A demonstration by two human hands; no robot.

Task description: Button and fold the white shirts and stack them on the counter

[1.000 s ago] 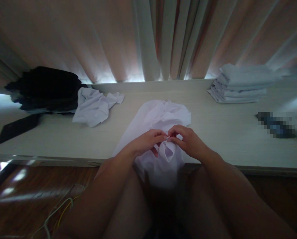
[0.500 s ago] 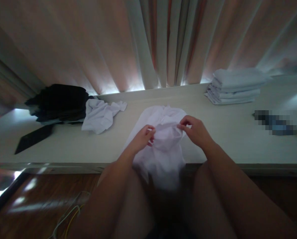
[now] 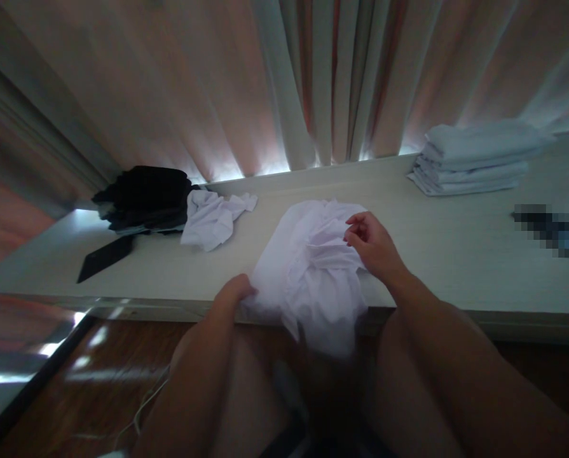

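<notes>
A white garment [image 3: 313, 267] lies crumpled on the pale table [image 3: 456, 254], part of it hanging over the near edge. My left hand [image 3: 234, 294] grips its lower left edge at the table's front, fingers curled into the cloth. My right hand [image 3: 370, 245] pinches a fold on the garment's right side, further back on the table. Both forearms reach in from below.
A second crumpled white cloth [image 3: 215, 216] lies at the back left beside a heap of black clothes [image 3: 143, 197] and a flat black object [image 3: 105, 257]. A stack of folded pale towels [image 3: 475, 159] stands back right. Curtains [image 3: 313, 83] hang behind. Wires [image 3: 141, 407] lie on the wooden floor.
My hands were pinching the cloth close together; now they have spread apart. The left hand has dropped to the garment's lower left edge; the right stays pinching a fold on the right.
</notes>
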